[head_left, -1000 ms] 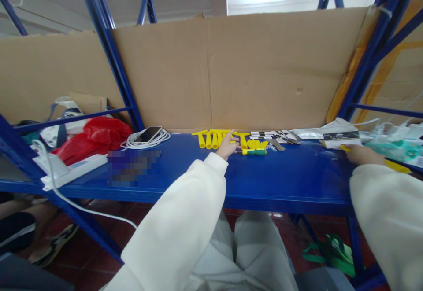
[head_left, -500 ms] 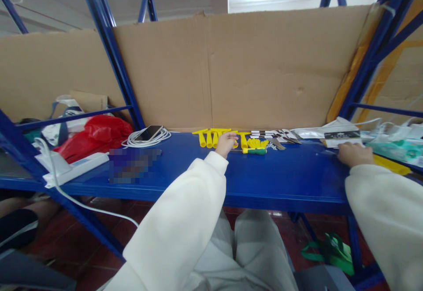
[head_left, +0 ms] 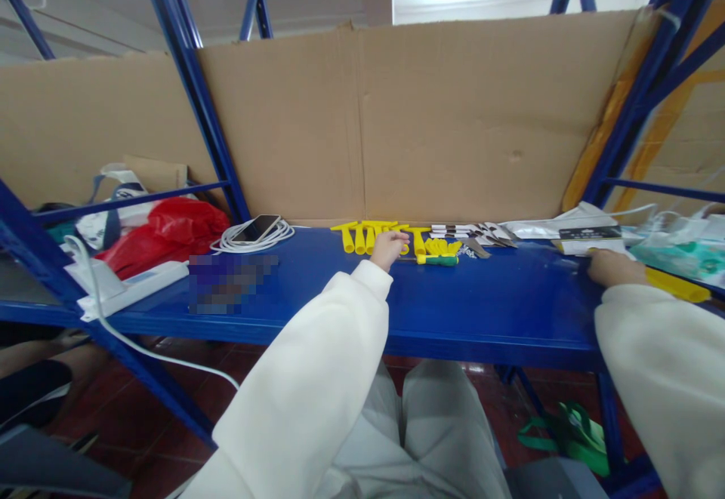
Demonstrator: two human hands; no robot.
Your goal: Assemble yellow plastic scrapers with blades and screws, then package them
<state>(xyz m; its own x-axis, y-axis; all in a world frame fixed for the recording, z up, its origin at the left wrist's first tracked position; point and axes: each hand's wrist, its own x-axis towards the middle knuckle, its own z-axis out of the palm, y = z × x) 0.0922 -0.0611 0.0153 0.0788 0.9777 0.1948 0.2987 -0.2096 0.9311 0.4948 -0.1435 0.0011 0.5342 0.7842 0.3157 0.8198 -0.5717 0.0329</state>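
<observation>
My left hand rests over a row of yellow T-shaped plastic handles, its fingers stretched to the right. The hand hides part of the row; whether it touches a handle is unclear. Just right of it lie a screwdriver with a green and yellow grip and a pile of small yellow pieces. At the right end of the shelf my right hand is closed around a long yellow handle, which sticks out to the right, with a bit of yellow by the fingers. The fingertips are partly hidden.
Flat metal blades and small screws lie behind the screwdriver. A white packet is beside my right hand. Left are a phone on a coiled white cable, a power strip and a red bag. Cardboard stands behind.
My right hand has shifted slightly right, and the yellow handle has moved with it. My left hand stays over the row, its fingers now closer together.
</observation>
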